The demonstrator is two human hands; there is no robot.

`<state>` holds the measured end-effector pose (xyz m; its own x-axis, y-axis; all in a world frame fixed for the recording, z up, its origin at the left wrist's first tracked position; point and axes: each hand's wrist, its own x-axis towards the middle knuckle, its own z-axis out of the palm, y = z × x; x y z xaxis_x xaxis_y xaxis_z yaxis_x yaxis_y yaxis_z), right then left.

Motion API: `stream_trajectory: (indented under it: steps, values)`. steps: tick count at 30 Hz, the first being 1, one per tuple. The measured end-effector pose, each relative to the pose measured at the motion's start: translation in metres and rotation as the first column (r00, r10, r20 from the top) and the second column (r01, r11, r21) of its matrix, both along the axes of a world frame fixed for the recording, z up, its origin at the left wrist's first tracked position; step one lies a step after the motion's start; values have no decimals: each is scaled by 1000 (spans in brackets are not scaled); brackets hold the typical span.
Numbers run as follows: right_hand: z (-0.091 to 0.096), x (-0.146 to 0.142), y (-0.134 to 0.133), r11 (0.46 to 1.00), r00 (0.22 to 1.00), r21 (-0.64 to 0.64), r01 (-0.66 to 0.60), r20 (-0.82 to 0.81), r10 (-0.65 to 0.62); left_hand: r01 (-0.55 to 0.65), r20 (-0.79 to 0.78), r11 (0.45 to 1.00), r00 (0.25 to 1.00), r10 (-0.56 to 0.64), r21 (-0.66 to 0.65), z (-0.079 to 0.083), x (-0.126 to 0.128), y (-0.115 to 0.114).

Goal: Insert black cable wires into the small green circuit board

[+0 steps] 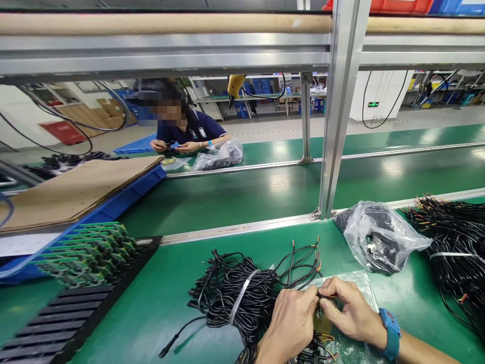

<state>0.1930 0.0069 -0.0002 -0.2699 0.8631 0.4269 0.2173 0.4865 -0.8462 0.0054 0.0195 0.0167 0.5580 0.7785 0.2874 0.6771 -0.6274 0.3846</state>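
Observation:
My left hand (291,319) and my right hand (352,309) meet low in the view, right of centre. Each has its fingertips pinched on what looks like a thin black cable end, mostly covered by the fingers. A blue wrist strap (390,331) circles my right wrist. Under the hands lie a flat clear plastic bag (367,285) and a small yellowish piece (322,323), partly hidden. Coloured wire ends (328,346) poke out just below. Left of my hands, a bundle of black cables (223,298) is bound with a pale tie, its bare wire ends pointing right.
A plastic bag of black parts (382,242) and another cable bundle (458,253) lie right. Green circuit boards (94,253) stand in a black slotted rack (56,323), beside a blue tray (129,194) carrying cardboard (76,187). A metal post (333,131) rises ahead; a person (193,126) works opposite.

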Motion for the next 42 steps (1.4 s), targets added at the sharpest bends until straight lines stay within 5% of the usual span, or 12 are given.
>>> stream_trajectory:
  steps: [13, 31, 42]
  values:
    - [2, 10, 7, 996, 992, -46, -83, 86, 86, 18, -3, 997, 1000, -18, 79, -1, 4, 2]
    - [3, 12, 6, 993, 993, -67, -97, 54, 100, 52, 90, 978, 995, -34, -203, 4, 3, 3]
    - [-6, 11, 8, 992, 979, 29, -124, 168, 117, 1, -91, 997, 996, -8, -71, -2, 0, 4]
